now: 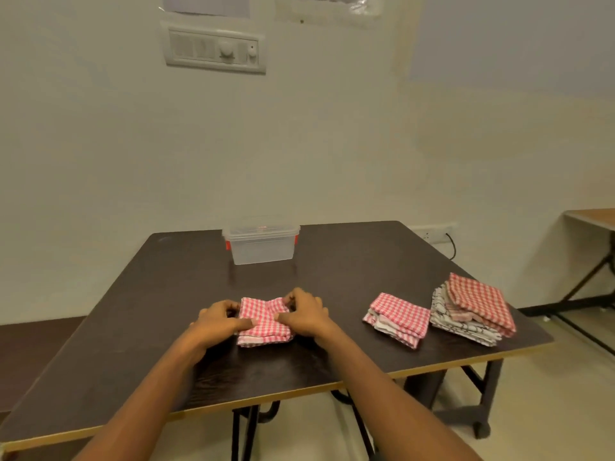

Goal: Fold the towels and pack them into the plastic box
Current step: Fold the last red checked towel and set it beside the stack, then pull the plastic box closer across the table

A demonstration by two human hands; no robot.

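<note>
A red-and-white checked towel (263,322), folded small, lies on the dark table (349,261) in front of me. My left hand (218,322) pinches its left edge and my right hand (306,312) grips its right edge. A clear plastic box (261,242) with red clips and its lid on stands at the far side of the table, behind the towel. To the right lie a small stack of folded towels (397,317) and a larger, looser pile of towels (472,309), checked red ones on top of white ones.
The larger pile sits close to the table's right edge. A second table (592,217) stands at the far right. A wall socket with a black cable (449,242) is behind the table. A switch panel (214,49) hangs on the wall.
</note>
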